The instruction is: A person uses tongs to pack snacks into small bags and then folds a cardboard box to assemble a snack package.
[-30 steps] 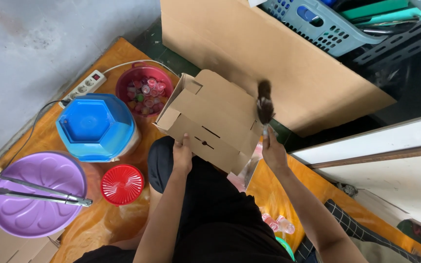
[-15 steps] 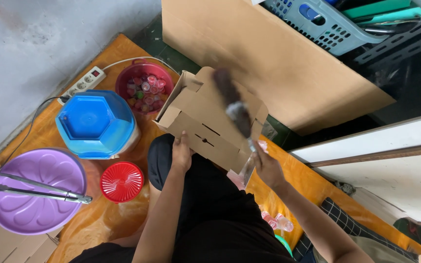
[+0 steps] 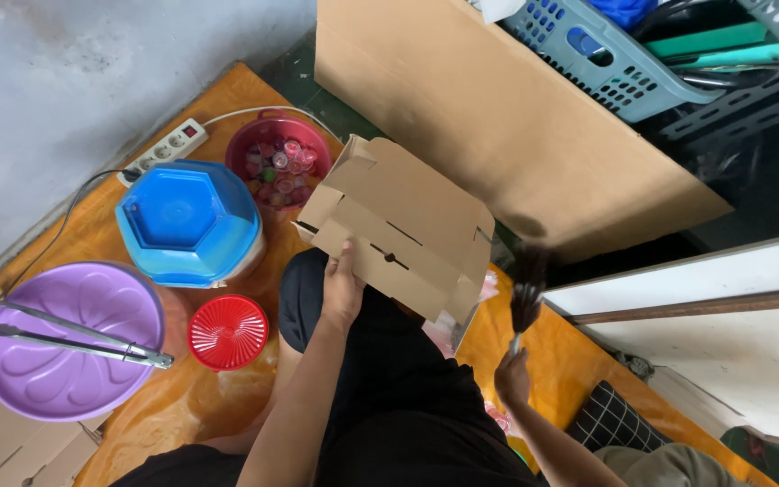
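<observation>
My left hand point(image 3: 343, 287) grips the near edge of a flat, partly folded brown cardboard box point(image 3: 407, 221), holding it tilted above my knee. My right hand point(image 3: 512, 376) is low at the right, closed round the handle of a small brush with dark bristles point(image 3: 526, 295). The bristles point up and sit just off the box's right edge, blurred. Whether they touch the cardboard I cannot tell.
An upturned blue bowl point(image 3: 188, 219), a maroon bowl of small caps point(image 3: 279, 160), a red ribbed lid point(image 3: 227, 332), a purple basin point(image 3: 65, 336) with metal tongs point(image 3: 65, 335) and a white power strip point(image 3: 169, 149) lie left. A large cardboard sheet point(image 3: 498, 117) leans behind.
My right hand swept the brush from the box's upper right across its surface, then down off the right edge. The left hand kept its hold on the box.
</observation>
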